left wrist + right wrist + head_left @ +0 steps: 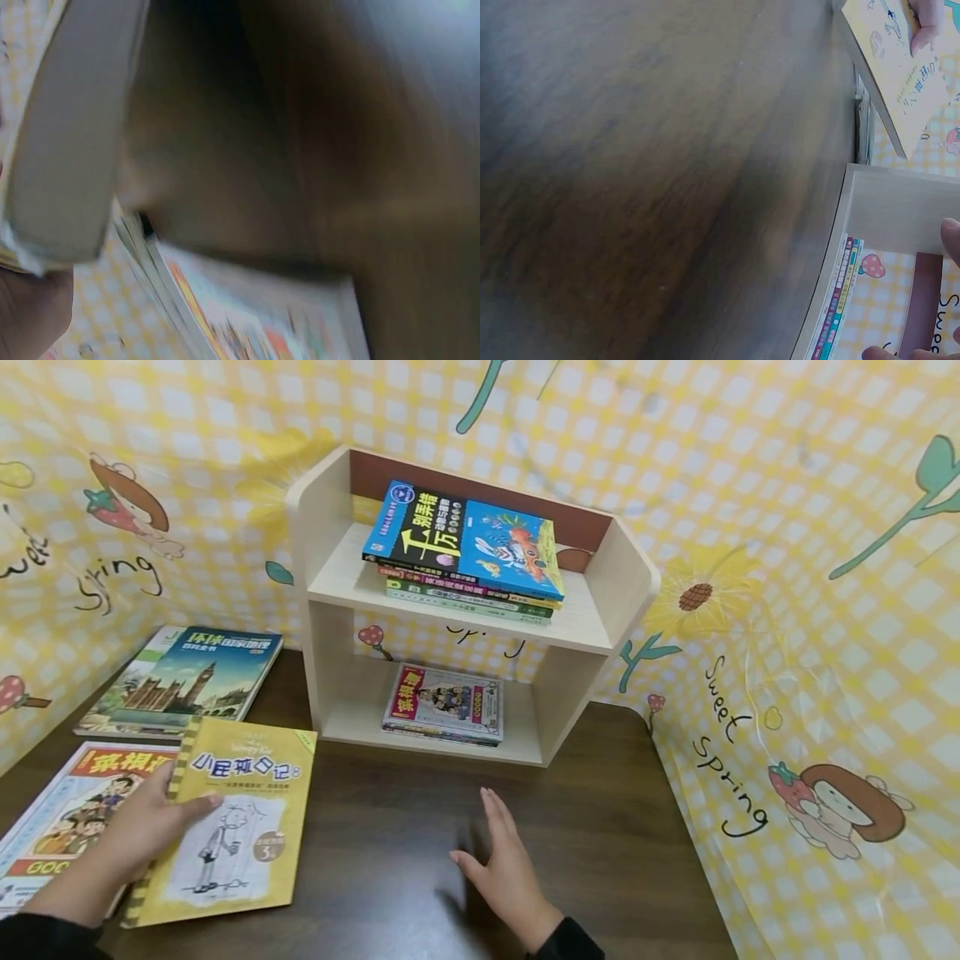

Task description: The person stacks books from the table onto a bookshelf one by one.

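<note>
Seeing, at far left, a glossy comic-covered book point(75, 810) and, behind it, a thick, clock-tower-covered book point(191, 681), lying flat on the dark, wood-grained tabletop point(382, 827) and, being off the shelf, probably left to handle. Holding, just right of these, a yellow paperback point(243, 760) in the left hand point(150, 822), with thumb across the cover and fingers hidden behind; partly covering the comic-covered book, and patterned with a striped spine edge and a torn-paper drawing panel. Looking partway along, judging by the pale, wood-look shelf unit point(330, 660), smooth-faced and round-cornered: already bearing, on the upper tier, a squarish stack topped by a shiny blue-and-black book point(465, 539), and on the lower tier a shorter pile point(446, 702). Spreading the right hand point(513, 872) wide before the shelf unit, thumb apart, holding nothing. Rising at right in soft creases: yellow-checked sheeting point(825, 693).
</note>
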{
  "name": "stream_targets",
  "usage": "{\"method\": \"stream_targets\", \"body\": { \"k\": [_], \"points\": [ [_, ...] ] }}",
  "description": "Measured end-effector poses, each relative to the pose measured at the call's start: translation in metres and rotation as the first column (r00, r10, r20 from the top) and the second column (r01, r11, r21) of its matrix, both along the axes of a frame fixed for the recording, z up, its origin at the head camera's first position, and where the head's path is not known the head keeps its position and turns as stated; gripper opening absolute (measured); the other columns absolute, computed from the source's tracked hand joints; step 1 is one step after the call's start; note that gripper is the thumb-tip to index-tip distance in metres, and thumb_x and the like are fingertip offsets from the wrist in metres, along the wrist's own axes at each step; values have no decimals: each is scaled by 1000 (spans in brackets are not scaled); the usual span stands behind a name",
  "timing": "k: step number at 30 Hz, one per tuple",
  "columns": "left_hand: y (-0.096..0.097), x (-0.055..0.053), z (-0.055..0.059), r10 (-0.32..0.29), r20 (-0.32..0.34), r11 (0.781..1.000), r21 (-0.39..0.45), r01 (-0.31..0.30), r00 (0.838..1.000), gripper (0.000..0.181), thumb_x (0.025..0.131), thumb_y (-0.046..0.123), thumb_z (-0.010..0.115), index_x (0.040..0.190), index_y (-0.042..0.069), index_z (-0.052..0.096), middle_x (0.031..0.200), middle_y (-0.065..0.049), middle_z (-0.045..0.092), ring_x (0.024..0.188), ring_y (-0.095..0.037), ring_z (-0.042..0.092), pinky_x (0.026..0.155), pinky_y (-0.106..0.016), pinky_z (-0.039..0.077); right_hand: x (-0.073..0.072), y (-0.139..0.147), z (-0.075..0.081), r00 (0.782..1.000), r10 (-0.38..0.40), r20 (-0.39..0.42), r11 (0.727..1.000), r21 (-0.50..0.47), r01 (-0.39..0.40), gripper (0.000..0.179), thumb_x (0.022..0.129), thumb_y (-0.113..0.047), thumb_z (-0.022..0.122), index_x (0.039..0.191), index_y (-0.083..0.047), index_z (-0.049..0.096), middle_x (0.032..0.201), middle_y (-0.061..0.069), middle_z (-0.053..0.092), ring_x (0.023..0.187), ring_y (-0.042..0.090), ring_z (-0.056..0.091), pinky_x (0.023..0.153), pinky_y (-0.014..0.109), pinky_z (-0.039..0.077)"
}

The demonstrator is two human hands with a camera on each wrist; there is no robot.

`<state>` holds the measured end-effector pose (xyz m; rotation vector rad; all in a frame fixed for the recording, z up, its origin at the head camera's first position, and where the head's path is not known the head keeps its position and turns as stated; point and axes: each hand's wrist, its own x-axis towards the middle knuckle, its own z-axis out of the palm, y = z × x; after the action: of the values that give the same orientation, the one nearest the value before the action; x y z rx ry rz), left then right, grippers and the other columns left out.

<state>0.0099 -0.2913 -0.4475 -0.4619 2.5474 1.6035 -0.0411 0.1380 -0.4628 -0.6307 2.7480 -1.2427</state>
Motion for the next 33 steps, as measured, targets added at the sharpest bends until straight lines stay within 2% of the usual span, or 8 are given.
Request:
{"method": "stream_targets", "body": {
  "k": [4, 9, 15, 18, 23, 26, 29, 33],
  "points": [
    [37, 1, -6, 25, -57, 981, 193, -14, 998, 73, 96, 15, 59, 147, -4, 10, 102, -27, 66, 73, -34, 70, 61, -47, 58, -1, -3, 1, 998, 13, 56, 999, -46, -10, 84, 88, -25, 71, 154, -10, 21, 156, 18, 25, 129, 35, 46, 99, 49, 45],
    [81, -4, -10, 18, -79, 953, 304, 7, 997, 68, 94, 8, 58, 145, -5, 15, 108, -32, 63, 77, -36, 70, 62, -48, 58, -1, -11, 1, 985, 47, 169, 993, -115, -27, 79, 95, -36, 61, 155, -13, 17, 156, 18, 25, 127, 36, 48, 97, 51, 47],
    [132, -12, -4, -13, -75, 892, 450, 46, 997, 64, 92, 3, 58, 143, -1, 20, 109, -28, 65, 81, -37, 70, 66, -49, 58, 0, -31, 5, 937, 80, 341, 978, -207, -8, 75, 98, -43, 53, 156, -15, 15, 151, 16, 36, 119, 29, 56, 94, 48, 49],
    [152, -14, 2, -29, -84, 865, 498, 67, 996, 63, 92, 3, 58, 143, 1, 21, 110, -27, 65, 83, -37, 70, 68, -49, 58, 2, -38, 8, 912, 122, 391, 954, -300, 1, 73, 98, -38, 54, 156, -19, 14, 142, 16, 46, 109, 25, 60, 87, 40, 53],
    [171, -19, 7, -11, -101, 840, 538, 65, 995, 61, 93, 3, 57, 142, 2, 22, 110, -25, 65, 82, -35, 70, 69, -49, 58, 3, -42, 8, 889, 175, 423, 901, -432, 28, 67, 102, -27, 49, 156, -23, 10, 121, 9, 59, 95, 18, 64, 78, 29, 54],
    [177, -23, 7, 26, -90, 830, 557, 28, 996, 58, 94, 4, 56, 142, 4, 24, 112, -24, 65, 84, -33, 70, 71, -48, 58, 4, -41, 6, 880, 149, 452, 898, -434, 71, 60, 104, -27, 43, 156, -21, 13, 113, 6, 62, 89, 16, 65, 76, 30, 53],
    [182, -28, 6, 64, -74, 830, 558, -12, 995, 57, 96, 7, 56, 143, 5, 24, 117, -22, 64, 87, -31, 70, 73, -47, 58, 5, -38, 4, 872, 127, 473, 892, -438, 108, 55, 104, -25, 41, 154, -18, 19, 103, 6, 62, 81, 17, 64, 71, 30, 52],
    [188, -33, 4, 118, -56, 826, 559, -67, 991, 56, 97, 11, 55, 144, 8, 25, 123, -22, 61, 91, -27, 70, 76, -45, 58, 7, -34, 0, 882, 99, 461, 875, -463, 143, 51, 104, -21, 41, 152, -11, 27, 99, 7, 62, 78, 16, 63, 69, 29, 52]
  ]
}}
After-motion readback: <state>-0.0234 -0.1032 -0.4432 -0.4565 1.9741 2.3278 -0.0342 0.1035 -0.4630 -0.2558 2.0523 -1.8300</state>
